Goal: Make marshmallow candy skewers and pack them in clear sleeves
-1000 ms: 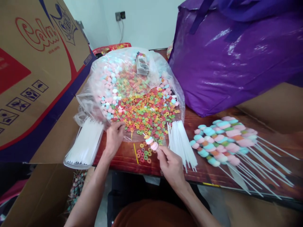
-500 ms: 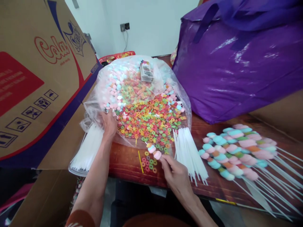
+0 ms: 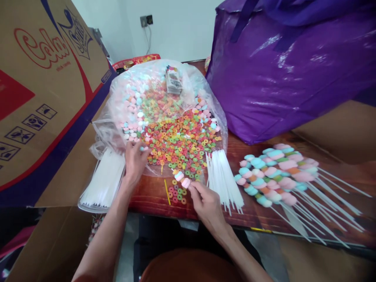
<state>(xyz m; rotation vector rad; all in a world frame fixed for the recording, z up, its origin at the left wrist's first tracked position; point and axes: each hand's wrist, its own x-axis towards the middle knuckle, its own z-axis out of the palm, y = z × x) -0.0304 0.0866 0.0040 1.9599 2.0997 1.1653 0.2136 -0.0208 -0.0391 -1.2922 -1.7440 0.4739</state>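
Note:
My right hand (image 3: 205,201) pinches a white stick whose tip carries a few candies (image 3: 182,178), pink, white and orange, just in front of the open clear plastic bag (image 3: 123,100). The bag holds a heap of coloured ring candies (image 3: 179,139) and pink and blue marshmallows (image 3: 133,113). My left hand (image 3: 134,160) reaches into the near left side of that heap, its fingers closed around a small pale blue piece. A loose bundle of bare white sticks (image 3: 223,178) lies to the right of my right hand.
Several finished candy skewers (image 3: 273,172) lie on the wooden table (image 3: 337,145) at right. A big purple bag (image 3: 288,66) stands behind them. A printed cardboard box (image 3: 44,86) leans at left, with a pack of white sticks (image 3: 102,184) below it. Loose rings (image 3: 178,194) sit by the table edge.
My left hand went forward into the marshmallows at the bag's left, then drew back toward the near edge with a small piece. My right hand keeps holding the skewer in place.

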